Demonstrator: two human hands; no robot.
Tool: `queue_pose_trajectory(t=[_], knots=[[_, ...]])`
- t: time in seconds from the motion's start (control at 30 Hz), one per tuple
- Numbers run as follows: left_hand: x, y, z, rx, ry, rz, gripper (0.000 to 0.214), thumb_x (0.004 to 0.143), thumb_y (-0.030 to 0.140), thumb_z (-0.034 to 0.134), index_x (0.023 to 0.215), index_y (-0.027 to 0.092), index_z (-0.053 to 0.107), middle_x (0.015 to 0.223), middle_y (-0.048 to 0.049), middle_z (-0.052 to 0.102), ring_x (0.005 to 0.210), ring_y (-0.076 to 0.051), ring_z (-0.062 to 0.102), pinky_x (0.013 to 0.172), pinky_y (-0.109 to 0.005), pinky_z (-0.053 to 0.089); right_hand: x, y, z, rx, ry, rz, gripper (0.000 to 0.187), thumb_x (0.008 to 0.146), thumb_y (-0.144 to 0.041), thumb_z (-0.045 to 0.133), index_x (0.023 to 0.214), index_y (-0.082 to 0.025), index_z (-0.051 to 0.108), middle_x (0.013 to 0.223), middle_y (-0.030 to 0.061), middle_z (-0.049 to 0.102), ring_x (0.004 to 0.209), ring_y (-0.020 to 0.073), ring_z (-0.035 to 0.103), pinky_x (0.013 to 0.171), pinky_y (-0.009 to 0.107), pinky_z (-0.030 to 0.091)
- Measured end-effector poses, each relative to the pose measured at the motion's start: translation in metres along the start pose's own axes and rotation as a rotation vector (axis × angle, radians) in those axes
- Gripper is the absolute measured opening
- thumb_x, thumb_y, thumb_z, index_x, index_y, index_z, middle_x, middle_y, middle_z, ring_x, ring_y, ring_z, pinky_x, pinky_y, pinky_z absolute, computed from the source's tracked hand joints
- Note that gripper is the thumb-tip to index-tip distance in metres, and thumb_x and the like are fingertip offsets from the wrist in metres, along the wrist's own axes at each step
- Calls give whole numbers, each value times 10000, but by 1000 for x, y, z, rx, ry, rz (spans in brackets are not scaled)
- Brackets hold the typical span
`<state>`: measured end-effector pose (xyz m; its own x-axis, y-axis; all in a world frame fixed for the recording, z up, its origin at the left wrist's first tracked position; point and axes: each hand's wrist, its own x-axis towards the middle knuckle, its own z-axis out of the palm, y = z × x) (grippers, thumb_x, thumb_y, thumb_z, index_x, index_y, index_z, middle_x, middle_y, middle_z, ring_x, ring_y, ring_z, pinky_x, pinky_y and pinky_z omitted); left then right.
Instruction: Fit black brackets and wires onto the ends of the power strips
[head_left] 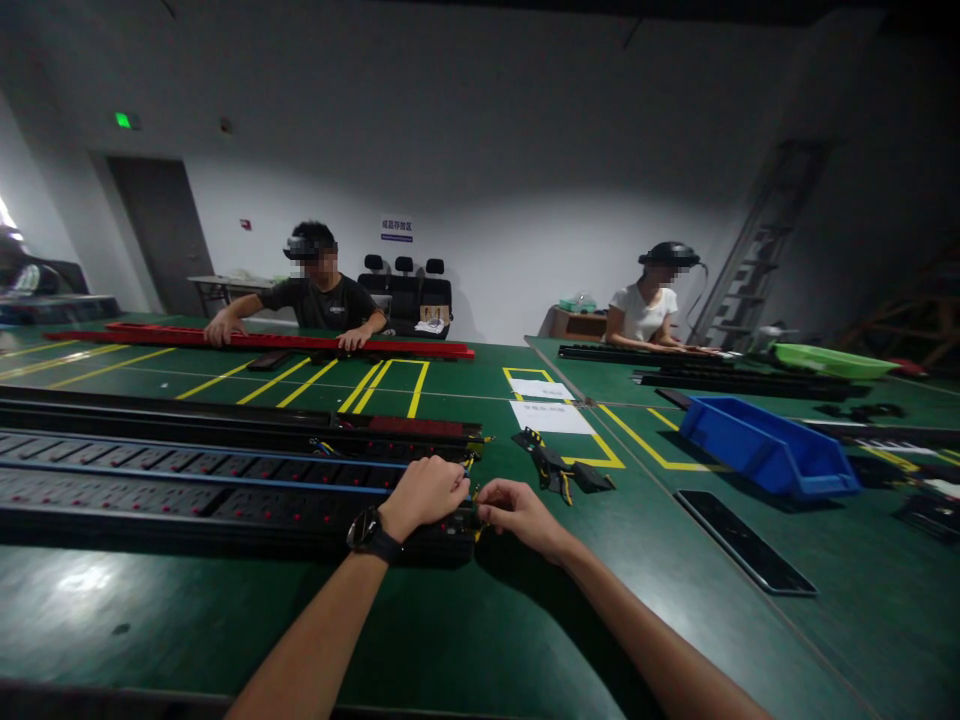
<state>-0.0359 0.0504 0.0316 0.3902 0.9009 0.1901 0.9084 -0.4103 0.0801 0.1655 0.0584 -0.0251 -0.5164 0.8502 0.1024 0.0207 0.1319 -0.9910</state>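
Long black power strips (277, 502) with rows of sockets and red dots lie side by side across the left of the table. My left hand (426, 492), wearing a black watch (373, 532), rests on the right end of the nearest strips, its fingers curled down over the edge. My right hand (517, 515) is just beside that end, thumb and forefinger pinched at a short yellow wire (478, 535). The fingertips partly hide the wire. More small wires (470, 462) stick out of the strip ends behind my left hand.
Black pieces with yellow wires (559, 470) lie behind my right hand, near paper sheets (551, 417). To the right are a blue bin (769, 450) and a phone (742, 540). Across the table, one person handles a red bar (300, 343); another sits near black bars (750, 382).
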Motion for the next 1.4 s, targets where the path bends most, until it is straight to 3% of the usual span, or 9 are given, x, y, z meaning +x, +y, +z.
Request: queue_pose_trajectory(t=[0.27,0.57,0.67,0.83,1.03,1.17,1.4], knots=[[1,0,0,18,10,18,368,971,362,434,816,189,719,825,-114,744,781,-258,713,725,-314,492,0,0,-1,-17,-35,-21,356,743,-486,795,877,-185,659,742,-15,625,618,106,509,509,215,344],[2,-1,1,13,17,30,357,969,357,439,825,192,720,816,-99,746,762,-238,705,705,-292,478,2,2,0,32,-76,-10,391,715,-486,816,850,-187,603,738,-26,606,639,110,528,549,223,414],[1,-2,2,8,24,31,348,962,359,451,807,195,715,801,-92,742,749,-234,701,686,-285,464,2,2,0,51,-33,-6,359,716,-453,811,849,-188,608,729,-28,610,619,110,529,540,228,414],[-1,1,-1,-16,41,27,361,960,385,461,782,198,713,772,-80,732,733,-218,691,677,-272,444,5,6,-2,139,145,16,308,703,-395,798,853,-181,635,713,-17,652,521,80,477,508,223,354],[-4,18,-3,-43,32,107,467,947,518,476,719,191,717,711,-76,715,701,-210,676,663,-272,428,9,9,-13,324,312,113,326,620,-365,824,828,-178,656,691,-9,647,503,69,451,479,210,319],[-8,31,-2,7,-2,180,523,936,547,473,662,176,719,683,-102,708,702,-228,682,662,-292,438,9,10,-16,384,344,153,347,590,-351,840,833,-175,667,691,-1,652,498,65,458,473,206,317],[-16,43,-7,81,-34,185,322,873,374,539,716,171,733,719,-114,726,729,-262,707,662,-319,479,9,11,-16,390,330,151,302,602,-324,828,817,-172,680,676,-4,647,503,63,466,467,195,319]])
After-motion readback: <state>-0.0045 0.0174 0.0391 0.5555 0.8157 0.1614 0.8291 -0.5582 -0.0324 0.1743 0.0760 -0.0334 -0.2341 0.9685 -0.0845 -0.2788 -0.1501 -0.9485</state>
